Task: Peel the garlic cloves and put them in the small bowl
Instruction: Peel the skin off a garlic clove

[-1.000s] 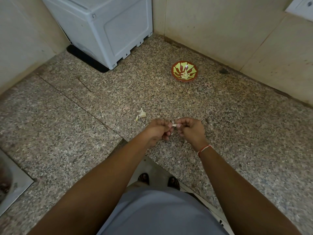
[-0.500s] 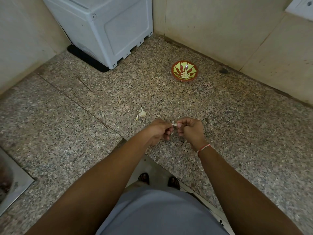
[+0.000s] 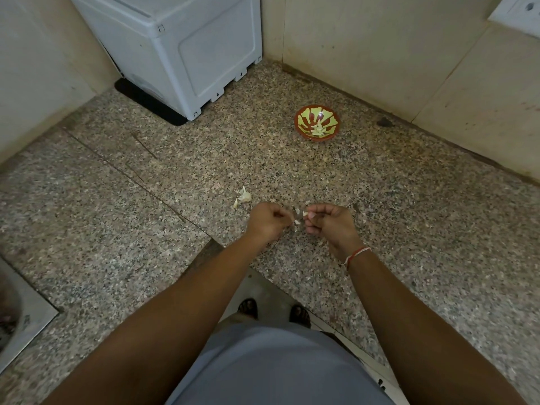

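Hands drawn apart, left hand (image 3: 267, 222) pinching peel, right hand (image 3: 330, 222) pinching one clove (image 3: 305, 213), one bowl (image 3: 317, 122)

The light is dim, warm and even, with a yellowish cast over the speckled granite countertop (image 3: 380, 200). Shadows are soft: a dark one sits under the white plastic appliance (image 3: 187, 54) far beyond the left hand (image 3: 267, 222). A small glare spot shines inside the red and yellow-green patterned small bowl (image 3: 317, 122), beyond the right hand (image 3: 330, 226). Wide-angle distortion bends the counter seams and wall edges outward towards the frame borders. Focus is fair around the hands, but the small pale garlic pieces (image 3: 298, 220) between the fingertips stay indistinct, and compression softens the stone's grain near the corners.
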